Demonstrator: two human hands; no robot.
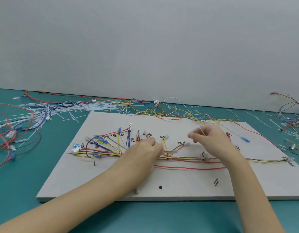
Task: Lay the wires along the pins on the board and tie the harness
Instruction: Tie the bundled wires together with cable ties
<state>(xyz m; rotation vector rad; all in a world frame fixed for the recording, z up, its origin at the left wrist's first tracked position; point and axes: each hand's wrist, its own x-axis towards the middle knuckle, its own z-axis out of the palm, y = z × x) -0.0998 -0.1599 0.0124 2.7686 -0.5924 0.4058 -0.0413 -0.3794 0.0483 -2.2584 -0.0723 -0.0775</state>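
A thin white cable tie (202,132) is being pinched in the curled fingers of the right hand (211,140), raised above the grey board (179,179). The wire bundle (187,159) is being pressed onto the board by the left hand (143,152), fingers closed around it. Loose cable ties (64,110) are lying on the teal table (19,182) behind.

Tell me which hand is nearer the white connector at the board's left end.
Left. The left hand rests on the wire bundle just right of the white connector; the right hand holds a tie farther right.
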